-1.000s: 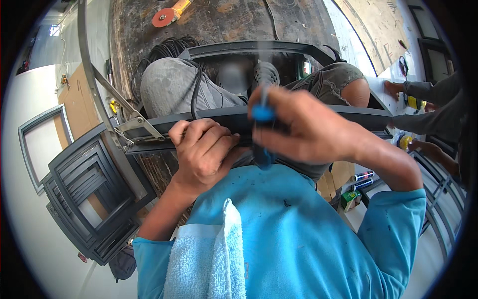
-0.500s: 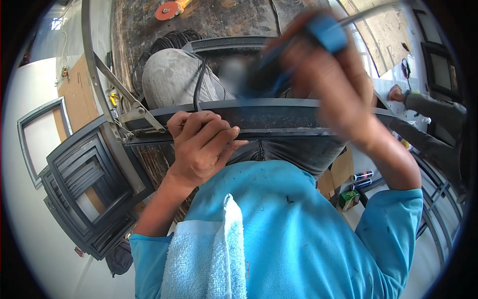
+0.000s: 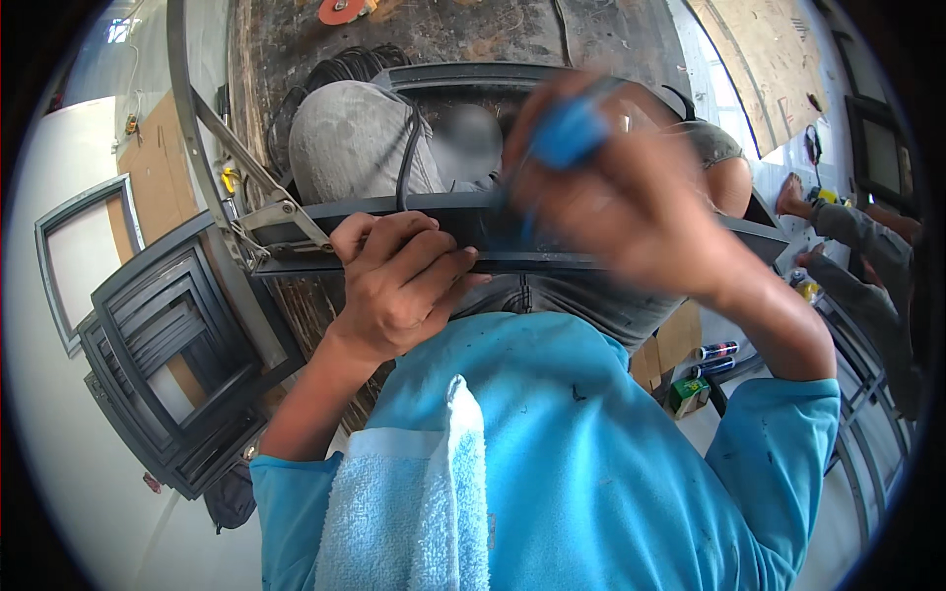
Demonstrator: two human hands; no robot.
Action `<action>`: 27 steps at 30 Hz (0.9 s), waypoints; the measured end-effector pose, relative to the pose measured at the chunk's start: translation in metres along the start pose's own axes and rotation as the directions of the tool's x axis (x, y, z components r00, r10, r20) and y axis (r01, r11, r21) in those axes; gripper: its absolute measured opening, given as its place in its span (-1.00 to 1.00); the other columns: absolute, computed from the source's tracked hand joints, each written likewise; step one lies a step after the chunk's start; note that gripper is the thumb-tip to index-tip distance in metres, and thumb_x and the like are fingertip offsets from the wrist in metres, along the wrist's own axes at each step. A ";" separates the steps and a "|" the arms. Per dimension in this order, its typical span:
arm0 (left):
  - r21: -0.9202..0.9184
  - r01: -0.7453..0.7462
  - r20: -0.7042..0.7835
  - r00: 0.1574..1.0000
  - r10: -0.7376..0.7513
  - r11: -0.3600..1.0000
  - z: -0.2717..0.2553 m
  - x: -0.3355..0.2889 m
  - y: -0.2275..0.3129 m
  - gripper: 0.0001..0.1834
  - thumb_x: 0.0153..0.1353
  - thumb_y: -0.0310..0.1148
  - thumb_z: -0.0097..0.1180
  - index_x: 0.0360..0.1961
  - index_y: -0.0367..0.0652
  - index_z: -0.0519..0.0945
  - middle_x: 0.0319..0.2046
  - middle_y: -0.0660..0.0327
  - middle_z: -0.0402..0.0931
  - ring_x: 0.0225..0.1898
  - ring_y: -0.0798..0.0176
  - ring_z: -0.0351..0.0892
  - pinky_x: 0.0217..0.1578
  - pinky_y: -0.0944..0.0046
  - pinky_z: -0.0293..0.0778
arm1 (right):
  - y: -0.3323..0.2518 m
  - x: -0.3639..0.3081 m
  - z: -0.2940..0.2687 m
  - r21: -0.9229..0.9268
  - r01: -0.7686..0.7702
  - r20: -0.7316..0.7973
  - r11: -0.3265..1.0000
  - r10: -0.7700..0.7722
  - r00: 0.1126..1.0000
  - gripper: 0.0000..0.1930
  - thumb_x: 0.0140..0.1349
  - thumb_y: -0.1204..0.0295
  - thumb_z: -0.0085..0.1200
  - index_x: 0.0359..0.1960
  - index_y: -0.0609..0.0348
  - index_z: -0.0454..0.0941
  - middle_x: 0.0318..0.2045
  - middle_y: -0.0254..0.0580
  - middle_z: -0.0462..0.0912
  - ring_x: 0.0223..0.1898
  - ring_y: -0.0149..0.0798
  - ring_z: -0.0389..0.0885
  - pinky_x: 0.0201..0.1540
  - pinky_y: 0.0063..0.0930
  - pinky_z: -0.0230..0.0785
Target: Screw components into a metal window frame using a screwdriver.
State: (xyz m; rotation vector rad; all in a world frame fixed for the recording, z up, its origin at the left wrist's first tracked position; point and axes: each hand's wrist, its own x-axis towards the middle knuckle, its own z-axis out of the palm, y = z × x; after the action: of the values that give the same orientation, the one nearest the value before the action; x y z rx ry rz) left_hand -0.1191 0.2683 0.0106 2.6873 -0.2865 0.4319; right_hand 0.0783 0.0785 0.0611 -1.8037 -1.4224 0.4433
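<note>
Across my lap lies a dark grey metal frame [image 3: 463, 219], one long rail running beneath both hands. My left hand [image 3: 399, 286] is closed over the left part of this rail, its fingers curled on the edge. A black cord [image 3: 409, 163] passes over the rail just at those fingers. My right hand [image 3: 645, 202], smeared by motion, is wrapped round a blue and black tool [image 3: 567, 133] above the right half of the rail. The tool's kind and working end are too blurred to make out. At the frame's left end sits a jointed metal hinge arm [image 3: 281, 212].
A red grinding disc [image 3: 341, 10] and coiled black cable [image 3: 360, 67] lie on the stained work surface [image 3: 473, 34]. Dark frames [image 3: 172, 345] lean at the left. Another person's legs [image 3: 847, 231] are at the right, near cans [image 3: 716, 351] and a green box [image 3: 689, 396].
My right hand has swung left and down with the blue and black tool, closer to the rail. My left hand keeps its hold. The view has shifted slightly.
</note>
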 end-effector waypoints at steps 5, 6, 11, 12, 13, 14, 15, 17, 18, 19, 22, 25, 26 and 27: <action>-0.030 0.026 0.021 0.999 -0.025 0.999 0.000 0.003 -0.001 -0.76 -0.03 -0.14 0.52 -0.38 0.03 0.76 -0.35 0.42 0.59 -0.11 0.25 0.55 0.02 0.11 0.18 | -0.020 0.013 -0.017 0.589 -0.208 -0.083 0.781 0.314 0.946 -0.71 0.45 0.49 0.08 0.15 0.20 0.40 -0.10 -0.13 0.67 -0.08 -0.35 0.64 0.04 -0.35 0.53; -0.038 0.039 0.018 0.999 -0.038 0.999 0.000 -0.001 -0.001 -0.76 -0.03 -0.14 0.52 -0.38 0.03 0.76 -0.35 0.42 0.59 -0.12 0.24 0.55 0.02 0.11 0.18 | -0.018 0.009 -0.010 0.595 -0.209 -0.074 0.776 0.311 0.947 -0.71 0.45 0.49 0.08 0.15 0.20 0.40 -0.10 -0.13 0.67 -0.08 -0.35 0.64 0.04 -0.35 0.53; -0.080 0.029 0.025 0.999 -0.027 0.996 0.001 0.000 -0.004 -0.76 -0.03 -0.13 0.51 -0.39 0.03 0.75 -0.34 0.41 0.59 -0.12 0.23 0.54 0.01 0.12 0.18 | -0.010 0.001 -0.009 0.341 -0.211 0.006 0.916 0.222 0.975 -0.66 0.47 0.34 0.09 0.18 0.19 0.42 -0.13 -0.11 0.72 -0.37 -0.59 0.59 -0.37 -0.64 0.47; -0.073 0.038 0.031 0.999 -0.036 0.997 -0.001 -0.001 -0.003 -0.75 -0.03 -0.14 0.51 -0.37 0.03 0.76 -0.34 0.40 0.59 -0.12 0.23 0.54 0.02 0.10 0.19 | -0.013 0.005 -0.013 0.506 -0.199 -0.071 0.839 0.271 0.960 -0.66 0.47 0.34 0.10 0.18 0.18 0.42 -0.14 -0.11 0.72 -0.36 -0.56 0.60 -0.37 -0.59 0.48; -0.072 0.032 0.030 0.999 -0.030 0.997 -0.001 0.002 -0.004 -0.75 -0.03 -0.15 0.51 -0.34 0.03 0.76 -0.33 0.40 0.59 -0.12 0.22 0.53 0.02 0.09 0.20 | -0.008 0.004 -0.014 0.384 -0.081 -0.260 0.920 0.192 0.946 -0.67 0.47 0.33 0.09 0.17 0.16 0.43 -0.14 -0.13 0.72 -0.38 -0.55 0.60 -0.39 -0.53 0.48; -0.075 0.026 0.026 0.999 -0.024 0.997 -0.001 0.003 -0.005 -0.75 -0.03 -0.15 0.51 -0.34 0.03 0.76 -0.33 0.40 0.59 -0.12 0.22 0.53 0.02 0.09 0.20 | -0.015 -0.002 -0.009 0.488 -0.267 -0.054 0.831 0.334 0.941 -0.72 0.44 0.40 0.12 0.11 0.17 0.44 -0.17 -0.17 0.70 -0.33 -0.48 0.62 -0.31 -0.51 0.50; -0.073 0.019 0.027 0.999 -0.017 0.997 0.000 0.001 -0.004 -0.73 -0.03 -0.16 0.51 -0.30 0.03 0.76 -0.32 0.39 0.60 -0.11 0.22 0.53 0.01 0.09 0.21 | -0.013 -0.005 0.000 0.376 -0.275 0.038 0.885 0.282 0.959 -0.73 0.42 0.45 0.14 0.09 0.18 0.44 -0.19 -0.19 0.68 -0.29 -0.43 0.63 -0.25 -0.48 0.51; -0.066 0.018 0.030 0.999 -0.016 0.998 -0.001 0.000 -0.005 -0.70 -0.03 -0.16 0.51 -0.26 0.03 0.76 -0.31 0.38 0.60 -0.11 0.21 0.52 0.00 0.08 0.23 | -0.019 0.007 -0.004 0.249 -0.331 0.225 0.910 0.278 0.934 -0.73 0.37 0.57 0.19 0.04 0.18 0.42 -0.26 -0.24 0.60 -0.18 -0.29 0.64 -0.07 -0.39 0.50; -0.100 0.021 0.045 0.999 -0.016 0.995 -0.004 0.003 -0.006 -0.70 -0.01 -0.20 0.50 -0.23 0.02 0.76 -0.30 0.36 0.61 -0.12 0.21 0.54 -0.01 0.08 0.24 | -0.013 0.007 -0.007 0.224 -0.257 0.144 0.940 0.229 0.963 -0.74 0.42 0.48 0.16 0.07 0.16 0.43 -0.21 -0.19 0.66 -0.22 -0.37 0.65 -0.17 -0.46 0.52; -0.135 0.029 0.062 0.998 -0.021 0.990 -0.007 0.006 -0.006 -0.70 0.00 -0.24 0.48 -0.21 0.01 0.75 -0.28 0.35 0.62 -0.14 0.21 0.55 -0.02 0.08 0.26 | -0.011 0.009 -0.007 0.369 -0.213 0.033 0.905 0.216 0.976 -0.74 0.45 0.43 0.15 0.09 0.16 0.43 -0.18 -0.16 0.69 -0.26 -0.44 0.65 -0.24 -0.54 0.50; -0.155 0.083 0.215 0.975 -0.049 0.984 -0.034 0.015 -0.009 -0.73 0.04 -0.36 0.43 -0.19 -0.05 0.74 -0.26 0.32 0.62 -0.18 0.20 0.57 -0.04 0.10 0.27 | 0.001 0.006 -0.006 0.407 -0.082 -0.140 0.910 0.151 0.978 -0.69 0.52 0.30 0.09 0.16 0.15 0.41 -0.10 -0.08 0.74 -0.40 -0.61 0.61 -0.44 -0.73 0.40; -0.140 0.076 0.292 0.956 -0.032 0.987 -0.056 0.024 -0.009 -0.76 0.03 -0.47 0.39 -0.21 -0.11 0.74 -0.28 0.28 0.63 -0.22 0.18 0.59 -0.07 0.11 0.28 | 0.001 -0.005 -0.001 0.507 -0.309 0.037 0.805 0.338 0.941 -0.68 0.51 0.31 0.10 0.17 0.14 0.38 -0.15 -0.09 0.74 -0.45 -0.60 0.60 -0.48 -0.75 0.37; -0.159 0.099 0.350 0.936 -0.038 0.982 -0.059 0.025 -0.007 -0.76 0.02 -0.47 0.39 -0.22 -0.13 0.74 -0.29 0.27 0.63 -0.22 0.18 0.59 -0.07 0.11 0.27 | 0.002 -0.007 0.003 0.511 -0.306 0.038 0.803 0.335 0.942 -0.68 0.51 0.31 0.10 0.17 0.14 0.38 -0.15 -0.09 0.74 -0.45 -0.60 0.60 -0.48 -0.75 0.37; -0.173 0.134 0.340 0.938 -0.068 0.976 -0.056 0.022 -0.005 -0.75 -0.02 -0.49 0.38 -0.24 -0.13 0.74 -0.29 0.26 0.63 -0.21 0.16 0.59 -0.06 0.10 0.28 | 0.004 -0.009 0.005 0.530 -0.297 0.049 0.794 0.321 0.946 -0.66 0.50 0.31 0.11 0.18 0.15 0.38 -0.14 -0.09 0.74 -0.44 -0.60 0.60 -0.47 -0.75 0.38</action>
State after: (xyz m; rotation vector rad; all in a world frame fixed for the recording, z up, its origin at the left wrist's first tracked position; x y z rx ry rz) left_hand -0.1117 0.2934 0.0647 2.5567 -0.2671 -0.0833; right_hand 0.0741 0.0714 0.0532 -1.5612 -0.8460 0.8711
